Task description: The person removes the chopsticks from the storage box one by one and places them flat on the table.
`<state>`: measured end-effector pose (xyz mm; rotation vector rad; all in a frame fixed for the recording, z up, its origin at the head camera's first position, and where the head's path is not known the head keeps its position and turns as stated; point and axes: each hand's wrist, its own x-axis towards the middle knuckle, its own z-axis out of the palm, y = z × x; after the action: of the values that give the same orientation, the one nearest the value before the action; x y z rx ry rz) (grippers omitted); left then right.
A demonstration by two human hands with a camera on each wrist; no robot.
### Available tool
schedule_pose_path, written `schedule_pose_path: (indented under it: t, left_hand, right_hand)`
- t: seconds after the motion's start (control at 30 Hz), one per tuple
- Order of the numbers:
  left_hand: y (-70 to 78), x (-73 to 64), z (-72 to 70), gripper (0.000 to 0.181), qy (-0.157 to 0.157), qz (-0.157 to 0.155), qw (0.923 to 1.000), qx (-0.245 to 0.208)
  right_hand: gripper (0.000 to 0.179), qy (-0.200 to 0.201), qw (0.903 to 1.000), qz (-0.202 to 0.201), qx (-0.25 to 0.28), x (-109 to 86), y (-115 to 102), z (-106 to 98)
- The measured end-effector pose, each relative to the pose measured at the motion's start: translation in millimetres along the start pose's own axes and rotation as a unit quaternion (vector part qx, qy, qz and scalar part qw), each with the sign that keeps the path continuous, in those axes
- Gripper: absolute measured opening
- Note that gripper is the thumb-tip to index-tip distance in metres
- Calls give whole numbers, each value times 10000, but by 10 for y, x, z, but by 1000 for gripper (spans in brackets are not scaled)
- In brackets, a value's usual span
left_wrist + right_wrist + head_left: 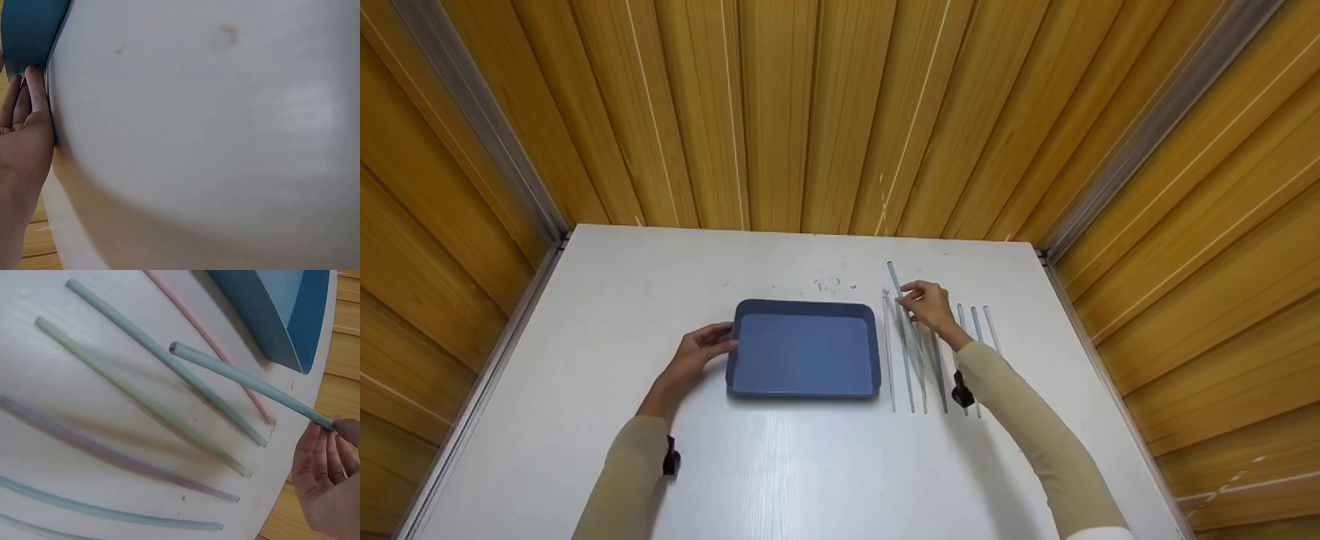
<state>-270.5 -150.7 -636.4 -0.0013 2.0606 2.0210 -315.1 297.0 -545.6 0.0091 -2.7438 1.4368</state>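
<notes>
A blue rectangular tray point(802, 356) lies on the white table. My left hand point(705, 349) rests at its left side; in the left wrist view, the fairly straight fingers point(37, 90) touch the tray's wall point(31, 34). Beyond the tray's right side, my right hand point(928, 304) pinches a light blue straw point(242, 381) near one end between thumb and fingertips. That straw hangs tilted above others on the table: a pink straw point(191, 318), a blue-green straw point(135, 340), a green straw point(112, 377) and a purple straw point(84, 437).
More straws, including a blue one point(112, 506) and a pink one point(991, 326), lie farther right, partly behind the right forearm. Dark marks point(826, 285) spot the white table point(780, 465) behind the tray. Wood-patterned walls point(772, 112) stand around the table.
</notes>
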Motion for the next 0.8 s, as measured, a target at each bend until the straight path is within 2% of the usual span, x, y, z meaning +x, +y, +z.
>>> schedule_pose_path:
  t: [0.2,0.4,0.8]
  left_hand:
    - [4,-9,-1,59,-31,15,10000,-27]
    - [15,-3,11,59,2,49,9999,119]
    - [7,-7,-1,59,-10,-55,10000,36]
  right_hand:
    - [24,145,9996,-120,-202,-61,195,-224]
    - [26,203,9992,127,-325,-165,392,-423]
    - [30,356,9981,430,-275,-342,690,-831]
